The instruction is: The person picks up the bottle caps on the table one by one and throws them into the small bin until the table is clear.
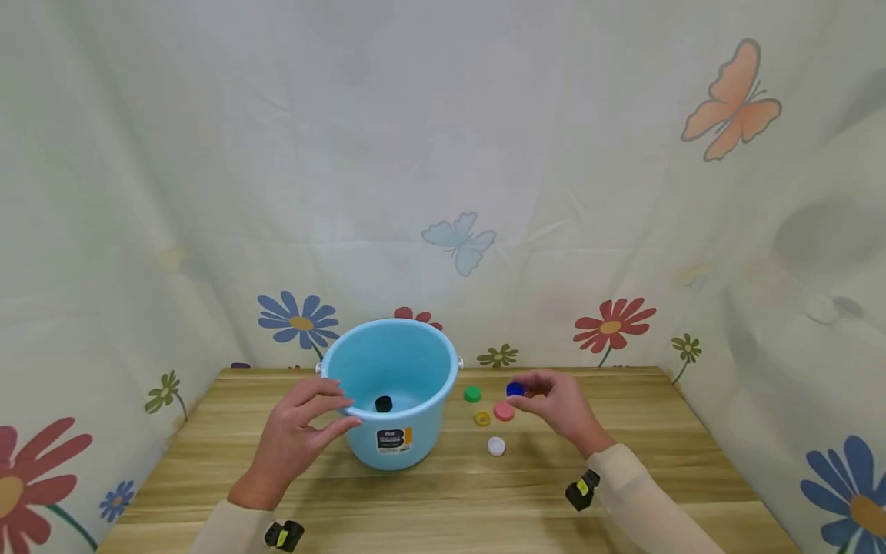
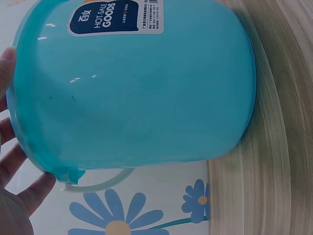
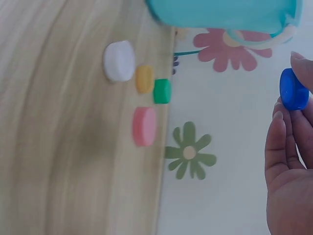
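A light blue bucket (image 1: pixel 398 454) stands upright on the table, with a black bottle cap (image 1: pixel 384 404) on its inside bottom. My left hand (image 1: pixel 294 435) holds the bucket's near left rim, thumb on the outer side and fingers over the edge. Between thumb and fingers, my right hand (image 1: pixel 557 404) pinches a blue bottle cap (image 3: pixel 293 90), raised above the table to the right of the bucket. Below and left of that hand lie a pink cap (image 1: pixel 504 411), a green cap (image 1: pixel 472 394), a yellow cap (image 1: pixel 482 418) and a white cap (image 1: pixel 496 446).
The wood-grain table (image 1: pixel 457 508) ends at a pale curtain (image 1: pixel 484 138) printed with flowers and butterflies, which hangs behind and on both sides. A white bucket handle (image 2: pixel 105 182) hangs along the bucket's side.
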A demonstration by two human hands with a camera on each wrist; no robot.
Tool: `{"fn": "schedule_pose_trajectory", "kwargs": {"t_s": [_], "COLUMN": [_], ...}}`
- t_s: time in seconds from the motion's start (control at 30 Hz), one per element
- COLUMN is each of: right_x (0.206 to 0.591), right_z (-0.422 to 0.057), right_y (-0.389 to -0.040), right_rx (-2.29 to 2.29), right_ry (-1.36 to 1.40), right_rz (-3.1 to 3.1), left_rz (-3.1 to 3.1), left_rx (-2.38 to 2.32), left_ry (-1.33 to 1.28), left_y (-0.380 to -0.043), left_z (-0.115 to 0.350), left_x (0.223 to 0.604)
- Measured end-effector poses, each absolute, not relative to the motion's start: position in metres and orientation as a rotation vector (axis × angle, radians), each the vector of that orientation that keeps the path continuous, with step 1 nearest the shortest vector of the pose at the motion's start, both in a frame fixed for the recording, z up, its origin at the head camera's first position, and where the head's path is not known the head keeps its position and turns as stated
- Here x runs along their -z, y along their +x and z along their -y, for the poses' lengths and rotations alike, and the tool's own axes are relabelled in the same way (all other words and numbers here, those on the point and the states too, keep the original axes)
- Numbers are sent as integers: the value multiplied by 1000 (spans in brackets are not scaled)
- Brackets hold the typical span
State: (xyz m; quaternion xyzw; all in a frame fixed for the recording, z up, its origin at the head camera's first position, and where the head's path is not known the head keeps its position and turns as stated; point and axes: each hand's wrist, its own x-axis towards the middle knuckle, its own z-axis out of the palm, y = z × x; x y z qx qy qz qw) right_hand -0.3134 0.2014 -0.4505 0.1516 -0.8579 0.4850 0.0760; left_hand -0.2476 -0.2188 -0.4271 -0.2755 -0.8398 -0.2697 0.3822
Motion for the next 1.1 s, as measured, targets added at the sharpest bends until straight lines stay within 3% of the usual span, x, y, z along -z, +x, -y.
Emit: {"fn": "schedule_pose_trajectory", "kwargs": {"t_s": [0.53,1.1], "right_x": [384,388], "right_z": [-166,-141], "right_y": [-290,-312], "right_rx": [-1449,-1580], "right_ry": [644,714], "right_rz": [2504,2392], "left_rz": [2142,2115], "left_rx": [688,706], "left_ry": [-707,-727], "left_y": [-248,-248], "left_z": [220,219], "left_x": [428,430]}}
